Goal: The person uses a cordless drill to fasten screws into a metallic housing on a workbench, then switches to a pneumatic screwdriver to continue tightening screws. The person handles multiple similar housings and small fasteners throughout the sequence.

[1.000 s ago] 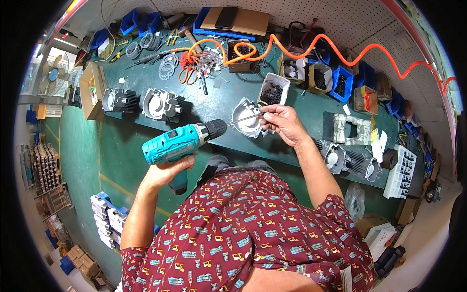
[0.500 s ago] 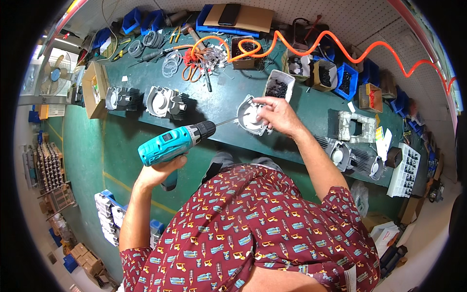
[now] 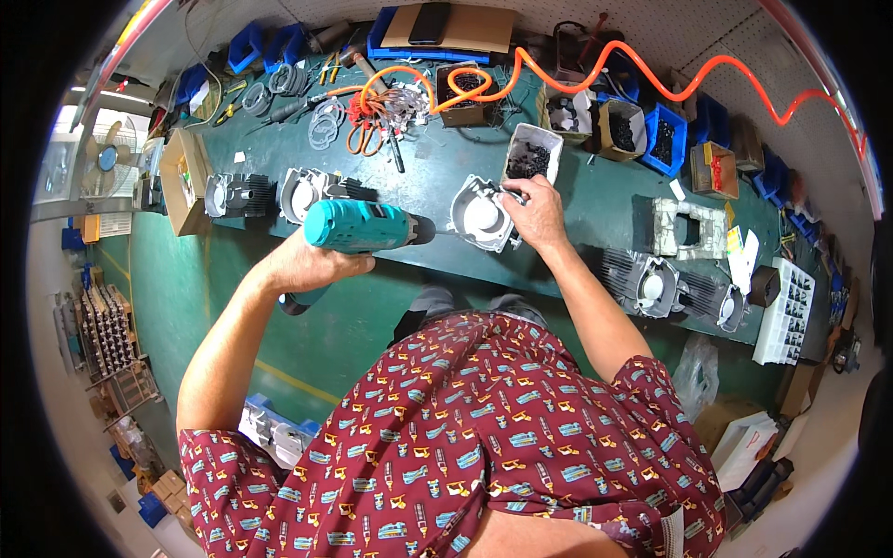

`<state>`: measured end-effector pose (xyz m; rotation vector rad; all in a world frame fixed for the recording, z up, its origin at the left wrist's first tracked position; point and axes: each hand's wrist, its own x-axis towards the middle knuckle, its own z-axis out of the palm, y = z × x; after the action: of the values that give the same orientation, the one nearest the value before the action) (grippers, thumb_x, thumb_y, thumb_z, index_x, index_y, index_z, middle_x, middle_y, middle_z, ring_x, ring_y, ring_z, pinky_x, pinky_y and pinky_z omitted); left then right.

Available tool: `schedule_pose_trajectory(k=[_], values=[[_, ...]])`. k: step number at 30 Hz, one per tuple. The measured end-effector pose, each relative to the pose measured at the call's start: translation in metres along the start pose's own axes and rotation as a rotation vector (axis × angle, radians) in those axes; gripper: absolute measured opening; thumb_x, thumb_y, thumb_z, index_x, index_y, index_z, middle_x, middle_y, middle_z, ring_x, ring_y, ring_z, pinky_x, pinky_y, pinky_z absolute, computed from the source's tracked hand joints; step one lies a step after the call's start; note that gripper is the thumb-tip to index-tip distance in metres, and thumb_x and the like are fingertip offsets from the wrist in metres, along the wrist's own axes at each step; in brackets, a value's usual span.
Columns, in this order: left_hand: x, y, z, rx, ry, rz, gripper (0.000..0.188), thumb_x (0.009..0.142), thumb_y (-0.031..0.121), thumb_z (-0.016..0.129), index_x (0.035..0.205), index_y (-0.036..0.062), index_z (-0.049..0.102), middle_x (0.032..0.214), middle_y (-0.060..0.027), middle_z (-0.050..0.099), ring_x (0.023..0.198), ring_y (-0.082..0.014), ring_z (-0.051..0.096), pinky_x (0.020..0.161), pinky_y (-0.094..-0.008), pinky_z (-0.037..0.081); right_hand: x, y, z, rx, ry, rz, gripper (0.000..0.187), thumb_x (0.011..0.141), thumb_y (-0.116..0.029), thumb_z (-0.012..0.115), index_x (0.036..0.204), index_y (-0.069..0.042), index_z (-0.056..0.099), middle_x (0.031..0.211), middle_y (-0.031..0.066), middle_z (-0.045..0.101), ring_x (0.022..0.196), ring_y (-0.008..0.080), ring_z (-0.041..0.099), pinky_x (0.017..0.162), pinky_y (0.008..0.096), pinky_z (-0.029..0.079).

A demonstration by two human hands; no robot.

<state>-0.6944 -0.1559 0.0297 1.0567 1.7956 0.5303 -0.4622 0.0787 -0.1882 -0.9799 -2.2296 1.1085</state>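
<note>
My left hand (image 3: pixel 312 265) is wrapped round the grip of a teal cordless drill (image 3: pixel 358 226), whose black chuck points right. Its thin bit reaches to the left side of a grey cast-metal housing (image 3: pixel 479 214) near the bench's front edge. The housing has a round white disc inside. At its right rim, my right hand (image 3: pixel 538 214) has thumb and fingers closed on the metal; whether a small part is also between them cannot be seen. Just behind that hand stands a white box (image 3: pixel 555 149) of small black parts.
More finned housings stand left (image 3: pixel 307 193) and right (image 3: pixel 651 286). An orange coiled hose (image 3: pixel 642 67) spans the back, above blue bins (image 3: pixel 665 139) of parts. Pliers, wires and clear rings (image 3: pixel 326 126) lie at back left. A white tray (image 3: pixel 784 312) sits far right.
The drill has swung to a flatter angle and moved right, nearer the housing. My right hand has shifted from over the housing's middle to its right rim, and the housing has turned slightly.
</note>
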Motion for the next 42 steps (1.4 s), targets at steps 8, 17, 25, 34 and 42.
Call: schedule_pose_trajectory(k=[8, 17, 25, 34, 42], values=[[0.006, 0.046, 0.006, 0.524, -0.043, 0.169, 0.030, 0.076, 0.019, 0.081, 0.101, 0.0066, 0.072, 0.083, -0.0172, 0.073, 0.081, -0.0378, 0.072, 0.076, -0.0433, 0.058, 0.001, 0.009, 0.008, 0.095, -0.002, -0.010, 0.025, 0.082, -0.017, 0.080, 0.104, -0.005, 0.080, 0.084, 0.0112, 0.063, 0.074, 0.0232, 0.064, 0.070, 0.0365, 0.053], [0.012, 0.061, 0.008, 0.257, 0.014, 0.005, 0.039, 0.085, 0.013, 0.078, 0.122, 0.0043, 0.068, 0.103, -0.0122, 0.074, 0.094, -0.0245, 0.070, 0.088, -0.0378, 0.057, 0.001, 0.010, 0.009, 0.171, -0.013, 0.008, 0.022, 0.082, -0.015, 0.079, 0.101, -0.004, 0.080, 0.084, 0.0116, 0.064, 0.073, 0.0245, 0.064, 0.069, 0.0365, 0.053], [0.009, 0.059, 0.017, 0.090, 0.078, -0.080, 0.042, 0.086, 0.010, 0.077, 0.127, 0.0054, 0.067, 0.110, -0.0082, 0.074, 0.098, -0.0167, 0.068, 0.090, -0.0345, 0.056, 0.002, 0.006, 0.004, 0.192, -0.052, 0.065, 0.020, 0.082, -0.016, 0.076, 0.098, -0.004, 0.080, 0.086, 0.0133, 0.065, 0.077, 0.0285, 0.066, 0.072, 0.0387, 0.053], [0.001, 0.078, 0.042, 0.552, 0.000, -0.113, 0.039, 0.076, 0.022, 0.085, 0.108, 0.0046, 0.073, 0.095, -0.0198, 0.075, 0.090, -0.0380, 0.074, 0.080, -0.0416, 0.060, 0.002, 0.011, 0.012, 0.190, 0.024, -0.021, 0.020, 0.082, -0.012, 0.078, 0.099, -0.002, 0.080, 0.084, 0.0116, 0.065, 0.071, 0.0233, 0.065, 0.066, 0.0351, 0.053], [0.004, 0.095, 0.047, 0.461, 0.098, -0.270, 0.037, 0.074, 0.021, 0.086, 0.104, 0.0050, 0.073, 0.093, -0.0178, 0.075, 0.087, -0.0363, 0.074, 0.078, -0.0425, 0.060, 0.002, 0.012, 0.019, 0.185, 0.035, -0.017, 0.019, 0.082, -0.012, 0.078, 0.098, -0.002, 0.080, 0.084, 0.0119, 0.065, 0.071, 0.0234, 0.065, 0.066, 0.0350, 0.053]])
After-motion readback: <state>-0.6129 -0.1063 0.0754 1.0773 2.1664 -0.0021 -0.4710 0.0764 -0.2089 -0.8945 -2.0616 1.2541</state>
